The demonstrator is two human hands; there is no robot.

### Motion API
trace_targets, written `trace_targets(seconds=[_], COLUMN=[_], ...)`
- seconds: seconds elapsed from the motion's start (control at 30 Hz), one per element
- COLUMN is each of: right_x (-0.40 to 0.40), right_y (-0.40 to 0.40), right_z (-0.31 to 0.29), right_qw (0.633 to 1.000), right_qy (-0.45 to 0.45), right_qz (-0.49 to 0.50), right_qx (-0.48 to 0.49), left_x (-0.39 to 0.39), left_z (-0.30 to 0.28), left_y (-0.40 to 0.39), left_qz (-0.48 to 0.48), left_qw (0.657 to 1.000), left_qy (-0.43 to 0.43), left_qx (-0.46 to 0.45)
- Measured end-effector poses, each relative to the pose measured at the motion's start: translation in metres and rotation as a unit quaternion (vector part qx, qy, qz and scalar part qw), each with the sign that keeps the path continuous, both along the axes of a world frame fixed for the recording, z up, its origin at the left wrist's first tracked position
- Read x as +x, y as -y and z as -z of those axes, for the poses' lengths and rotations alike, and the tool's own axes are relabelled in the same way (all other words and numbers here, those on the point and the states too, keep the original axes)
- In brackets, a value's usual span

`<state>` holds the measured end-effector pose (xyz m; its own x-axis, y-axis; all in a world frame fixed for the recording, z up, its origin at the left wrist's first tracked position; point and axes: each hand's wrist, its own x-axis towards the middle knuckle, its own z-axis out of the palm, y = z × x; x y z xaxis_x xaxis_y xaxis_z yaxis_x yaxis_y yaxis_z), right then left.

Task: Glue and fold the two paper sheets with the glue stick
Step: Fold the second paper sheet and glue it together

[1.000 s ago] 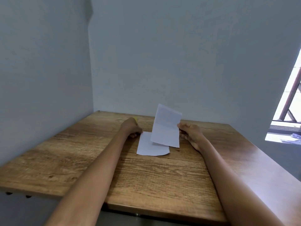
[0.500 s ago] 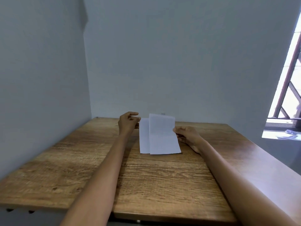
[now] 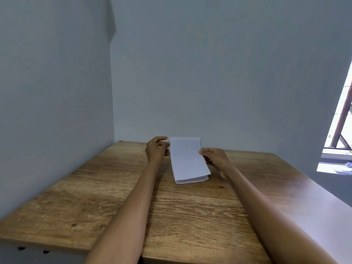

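Note:
Two white paper sheets (image 3: 187, 161) lie one over the other, held up at their far end above the wooden table (image 3: 118, 197), with the near edges resting low near the tabletop. My left hand (image 3: 157, 150) pinches the left edge near the top. My right hand (image 3: 214, 156) grips the right edge around mid-height. Faint print shows on the upper sheet. A small dark thing peeks out behind the papers' top right corner. No glue stick can be made out.
Grey walls close the table at the left and back. A bright window (image 3: 339, 141) with a brown frame is at the far right. The table's near edge runs along the bottom of the view.
The upper sheet, raised in my right hand a second ago, has come down onto the lower one. Both hands now hold the stacked sheets, and the view has tilted up.

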<state>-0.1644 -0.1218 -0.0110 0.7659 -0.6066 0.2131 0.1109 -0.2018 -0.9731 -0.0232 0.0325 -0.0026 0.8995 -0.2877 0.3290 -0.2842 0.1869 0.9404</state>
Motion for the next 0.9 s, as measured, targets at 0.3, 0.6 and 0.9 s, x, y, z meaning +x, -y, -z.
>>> trace_targets(seconds=[0.3, 0.6, 0.9], right_x=[0.000, 0.000, 0.000], right_y=[0.008, 0.004, -0.004], right_z=[0.009, 0.008, 0.007], right_qw=[1.000, 1.000, 0.999], right_qy=[-0.006, -0.005, -0.021], right_qz=[0.012, 0.000, 0.025], right_qx=[-0.008, -0.012, -0.004], left_x=[0.006, 0.003, -0.002], left_z=[0.004, 0.007, 0.006], left_y=[0.003, 0.003, 0.000], left_qz=[0.037, 0.041, 0.050], left_qw=[0.996, 0.995, 0.993], left_qy=[-0.072, -0.082, -0.090], left_qx=[-0.042, -0.043, -0.063])
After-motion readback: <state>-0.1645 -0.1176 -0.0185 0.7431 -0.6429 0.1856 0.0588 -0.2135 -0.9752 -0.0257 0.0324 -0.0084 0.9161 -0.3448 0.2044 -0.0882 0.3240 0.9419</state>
